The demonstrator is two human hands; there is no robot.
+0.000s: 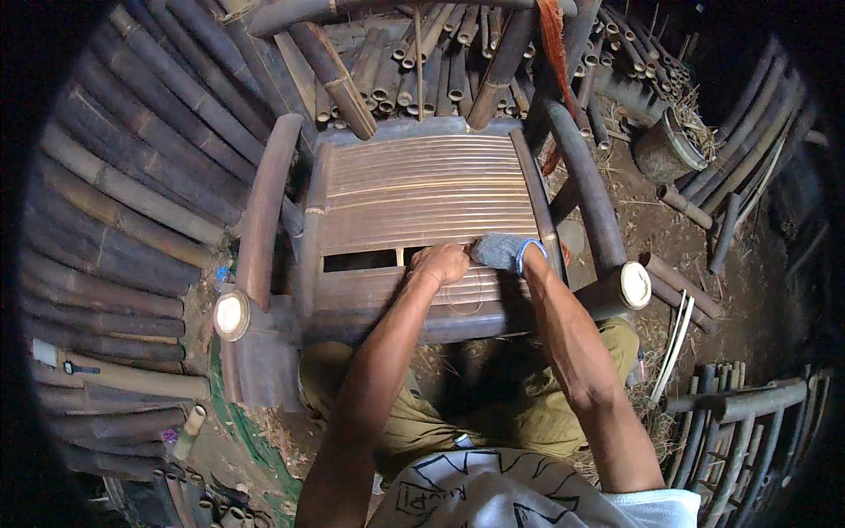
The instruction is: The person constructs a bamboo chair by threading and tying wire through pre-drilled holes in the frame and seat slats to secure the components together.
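Observation:
A bamboo chair (310, 238) stands before me, its seat (422, 194) made of narrow split slats running side to side. Toward the front of the seat is a dark gap (359, 261) with a short pale crosspiece (400, 257) showing in it. My bare left hand (442, 262) is closed at the gap's right part, its fingertips hidden. Right beside it, my right hand (500, 252), in a grey glove with a blue cuff, is curled closed at the slats. A thin loop like a cord or strip (480, 304) hangs below the hands; which hand holds it I cannot tell.
Thick armrests (588, 189) flank the seat, with pale cut ends facing me. Bamboo poles (132, 194) lie stacked at the left, and cut tubes (440, 75) are piled behind. At the right are a bucket (667, 148), loose bamboo pieces (682, 290) and a bamboo rack (739, 405).

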